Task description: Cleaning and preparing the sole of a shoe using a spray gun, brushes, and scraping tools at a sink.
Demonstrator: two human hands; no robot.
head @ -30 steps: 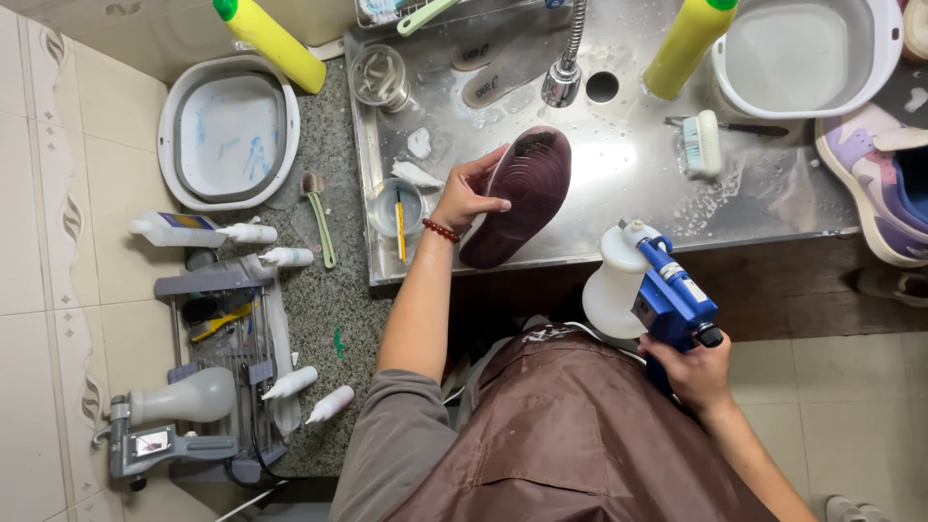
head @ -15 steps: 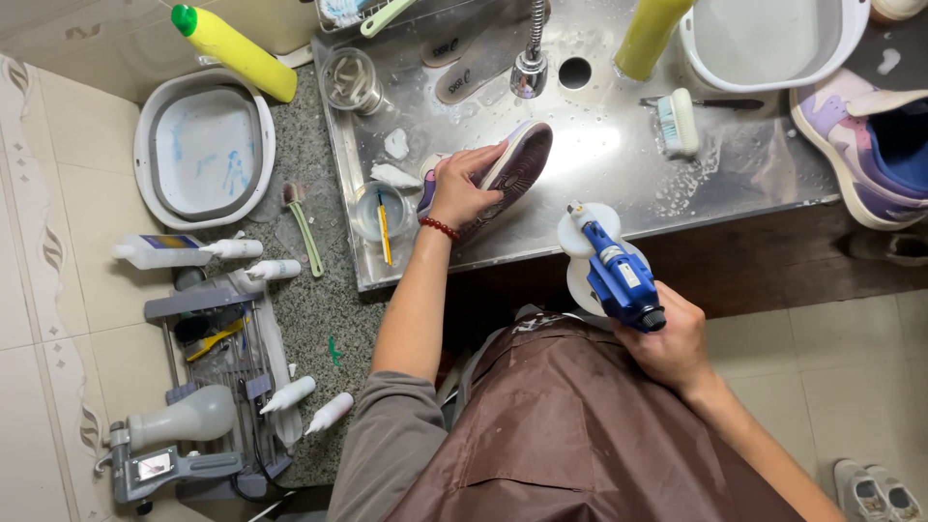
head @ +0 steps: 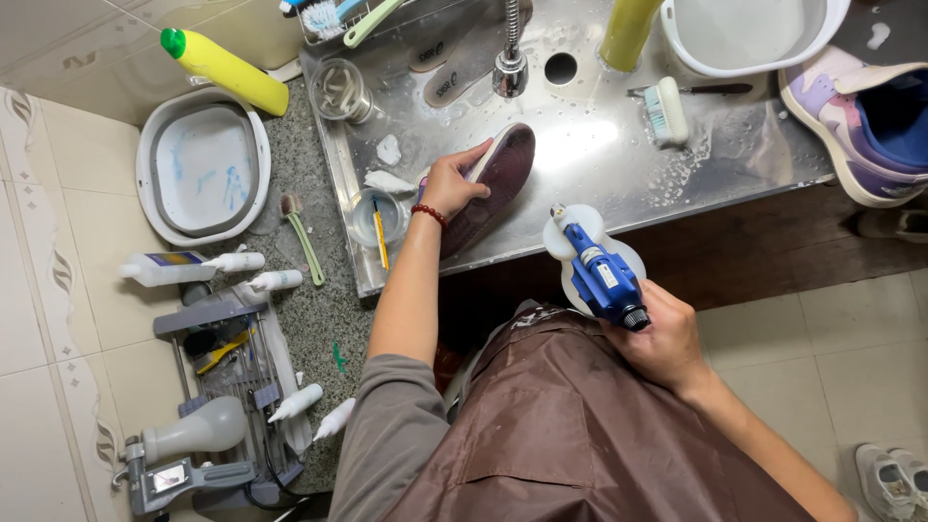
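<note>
While our left hand (head: pixel 452 184) is gripping the dark shoe (head: pixel 498 179) at centre frame, we are pressing it sole-up and tilted against the wet steel sink (head: pixel 696 159). Our right hand (head: pixel 667 338), lower right of centre, is closing around the blue spray gun (head: pixel 599 275) with its white bottle (head: pixel 565 242), nozzle pointing up-frame toward the shoe but well short of touching it. The two hands are working apart, each clamped on its own item.

We are judging the work as mid-course. Foam and droplets are covering the sink floor, and a brush (head: pixel 665 108) is lying idle at upper right, which suggests scrubbing is under way or paused. Two insoles (head: pixel 464 63) are resting near the tap (head: pixel 510 58) at upper centre, already out of a shoe. A second, purple-and-white shoe (head: pixel 865 121) is waiting at the right edge, apparently untreated. We cannot tell whether the sole in hand is clean; its surface is reading dark and wet. Spraying or rinsing of this shoe and handling of the other one appear outstanding.
</note>
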